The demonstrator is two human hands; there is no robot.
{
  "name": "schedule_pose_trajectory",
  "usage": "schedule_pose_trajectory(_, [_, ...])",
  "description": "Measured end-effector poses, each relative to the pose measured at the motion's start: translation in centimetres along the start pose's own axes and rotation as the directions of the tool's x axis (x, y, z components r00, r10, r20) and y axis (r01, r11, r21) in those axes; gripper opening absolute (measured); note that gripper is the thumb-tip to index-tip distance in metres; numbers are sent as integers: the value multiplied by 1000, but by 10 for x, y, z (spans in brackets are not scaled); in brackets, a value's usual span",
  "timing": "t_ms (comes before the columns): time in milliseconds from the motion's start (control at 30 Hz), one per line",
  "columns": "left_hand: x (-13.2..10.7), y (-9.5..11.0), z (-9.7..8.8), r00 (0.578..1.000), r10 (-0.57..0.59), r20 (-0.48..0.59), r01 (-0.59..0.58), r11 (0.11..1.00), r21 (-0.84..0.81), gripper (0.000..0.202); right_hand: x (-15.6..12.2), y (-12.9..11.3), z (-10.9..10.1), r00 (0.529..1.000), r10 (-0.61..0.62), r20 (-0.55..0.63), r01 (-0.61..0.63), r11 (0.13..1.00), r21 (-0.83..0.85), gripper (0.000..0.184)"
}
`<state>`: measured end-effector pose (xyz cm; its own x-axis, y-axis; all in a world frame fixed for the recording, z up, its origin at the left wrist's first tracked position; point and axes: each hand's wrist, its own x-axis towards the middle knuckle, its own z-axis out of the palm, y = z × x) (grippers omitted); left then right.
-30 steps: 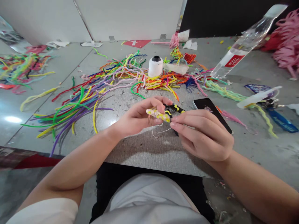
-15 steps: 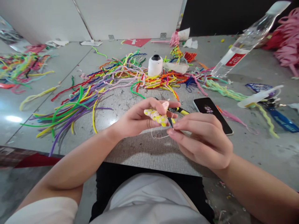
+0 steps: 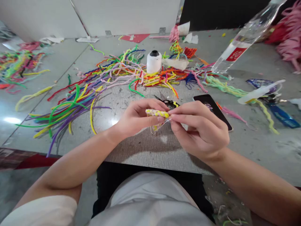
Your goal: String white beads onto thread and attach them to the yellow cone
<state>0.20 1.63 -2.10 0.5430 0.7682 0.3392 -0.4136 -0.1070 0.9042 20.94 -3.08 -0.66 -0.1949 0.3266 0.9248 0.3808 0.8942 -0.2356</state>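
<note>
A small pink and yellow braided piece (image 3: 157, 113) is pinched between the thumb and fingers of my left hand (image 3: 138, 117). Part of the piece hangs below my left thumb. My right hand (image 3: 199, 125) has its fingertips pressed together at the right end of the piece. From those fingertips a thin white thread (image 3: 166, 121) loops under the piece; whether a needle is there I cannot tell. Just beyond my hands lie black and yellow snips (image 3: 168, 103), partly hidden by my fingers.
Colourful fuzzy yarn strands (image 3: 117, 72) spread across the grey table (image 3: 131, 150). A white thread cone (image 3: 154, 62) stands among them. To the right are a phone (image 3: 213, 110), a clear bottle (image 3: 237, 47), a white tube-like item (image 3: 261, 92) and a blue strap (image 3: 283, 114).
The braided piece has turned to lie more level, with a part now hanging below. My right hand has moved left and up against its end. The view has shifted slightly.
</note>
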Motion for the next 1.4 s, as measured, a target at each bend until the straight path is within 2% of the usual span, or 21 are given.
schedule_pose_trajectory(100, [1,-3,1,998,36,-50,-35,999,24,16,-1,4,6,996,59,-59,-55,997,60,28])
schedule_pose_trajectory(200, [1,-3,2,986,151,-74,-134,971,196,13,-5,4,11,988,141,-68,-135,987,83,26])
schedule_pose_trajectory(300, [0,-2,5,948,312,-64,-254,864,435,15,-9,4,15,971,219,-99,-212,974,75,24])
schedule_pose_trajectory(367, [-1,-2,6,933,357,-43,-276,789,549,16,-12,3,17,954,280,-105,-273,959,80,23])
schedule_pose_trajectory(467, [-2,-1,8,943,333,-30,-250,763,595,12,-13,1,18,933,347,-98,-337,936,103,22])
schedule_pose_trajectory(633, [-3,-3,7,979,180,-97,-119,887,445,16,-12,2,17,932,351,-94,-337,931,141,21])
schedule_pose_trajectory(700, [-4,-3,7,982,165,-91,-104,877,468,17,-12,4,17,929,361,-87,-345,926,157,21])
schedule_pose_trajectory(767, [-4,-3,7,967,252,-45,-178,789,587,12,-12,4,17,922,380,-74,-366,917,157,22])
schedule_pose_trajectory(867, [-5,-2,8,890,443,102,-349,521,779,8,-11,2,17,906,419,-64,-408,902,140,24])
schedule_pose_trajectory(933, [-6,-1,10,846,504,176,-400,381,834,11,-10,-1,18,894,441,-75,-432,895,114,24])
schedule_pose_trajectory(1000, [-7,0,11,824,525,215,-414,296,861,14,-9,-5,19,885,457,-95,-451,889,72,25])
schedule_pose_trajectory(1067, [-8,0,13,811,538,229,-412,248,877,16,-9,-7,21,881,458,-116,-458,888,30,25])
schedule_pose_trajectory(1133, [-8,-2,14,834,526,167,-370,307,877,15,-9,-8,23,884,447,-134,-452,892,-4,25])
schedule_pose_trajectory(1267, [-5,-10,17,908,417,-45,-218,559,800,10,-13,-4,27,893,420,-161,-432,900,-54,25])
schedule_pose_trajectory(1400, [-5,-14,17,913,390,-124,-157,614,774,11,-17,-1,30,899,411,-151,-424,904,-59,24])
